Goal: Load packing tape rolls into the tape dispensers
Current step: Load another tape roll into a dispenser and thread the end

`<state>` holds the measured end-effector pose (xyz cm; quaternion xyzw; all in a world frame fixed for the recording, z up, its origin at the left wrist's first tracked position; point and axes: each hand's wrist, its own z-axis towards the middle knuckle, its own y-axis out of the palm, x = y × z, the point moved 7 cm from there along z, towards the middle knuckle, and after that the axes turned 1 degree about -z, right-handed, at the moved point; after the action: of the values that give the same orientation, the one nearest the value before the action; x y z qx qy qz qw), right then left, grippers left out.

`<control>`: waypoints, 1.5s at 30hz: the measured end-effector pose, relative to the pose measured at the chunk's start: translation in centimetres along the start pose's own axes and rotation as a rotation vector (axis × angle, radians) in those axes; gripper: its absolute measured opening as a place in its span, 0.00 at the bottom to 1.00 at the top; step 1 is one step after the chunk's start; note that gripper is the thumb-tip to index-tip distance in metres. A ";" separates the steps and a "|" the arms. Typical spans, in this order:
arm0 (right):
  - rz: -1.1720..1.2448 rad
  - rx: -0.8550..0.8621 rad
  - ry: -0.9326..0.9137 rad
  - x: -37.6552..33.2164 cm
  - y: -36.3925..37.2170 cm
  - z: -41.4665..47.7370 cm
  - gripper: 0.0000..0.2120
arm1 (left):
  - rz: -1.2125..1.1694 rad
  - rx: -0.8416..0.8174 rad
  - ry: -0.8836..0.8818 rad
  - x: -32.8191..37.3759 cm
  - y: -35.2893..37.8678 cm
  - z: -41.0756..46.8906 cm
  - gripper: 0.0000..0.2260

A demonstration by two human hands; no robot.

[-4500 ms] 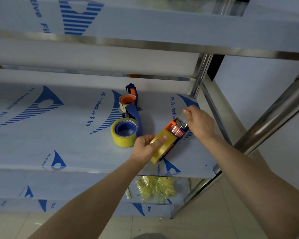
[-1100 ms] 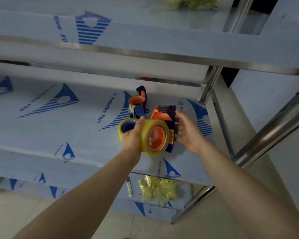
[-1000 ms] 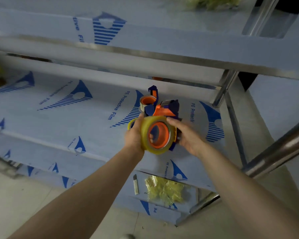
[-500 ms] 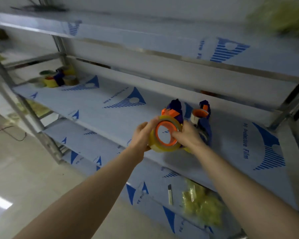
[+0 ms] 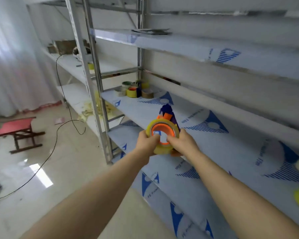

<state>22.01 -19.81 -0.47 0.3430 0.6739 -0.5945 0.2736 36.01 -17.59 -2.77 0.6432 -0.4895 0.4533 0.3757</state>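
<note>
Tape roll (image 5: 162,133): seated on the dispenser (image 5: 167,114), held above the shelf (image 5: 231,152).
Grip: left hand (image 5: 148,144) and right hand (image 5: 183,144) are clamped on the roll's rim.
Handling: judged light and stiff (film slippery); best held by the rim.

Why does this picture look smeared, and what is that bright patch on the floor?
Head view: motion blur softens everything, even the tape roll held in the left hand and right hand. The floor patch is glare on glossy tile. The wide lens bends the shelf post.
</note>
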 end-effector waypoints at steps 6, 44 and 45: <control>0.020 0.025 0.046 -3.0 2.7 7.3 0.17 | -0.053 -0.088 -0.049 2.6 -2.4 5.9 0.28; 0.712 0.372 0.506 -10.6 6.6 50.5 0.24 | 0.469 -0.175 0.109 20.8 -14.0 53.5 0.05; 0.690 0.375 0.520 -10.6 6.6 51.0 0.24 | 0.485 -0.193 0.117 21.0 -13.8 54.0 0.06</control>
<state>31.74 -71.34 -3.60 0.7281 0.4476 -0.4745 0.2106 63.31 -70.44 0.13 0.4409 -0.6477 0.5178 0.3434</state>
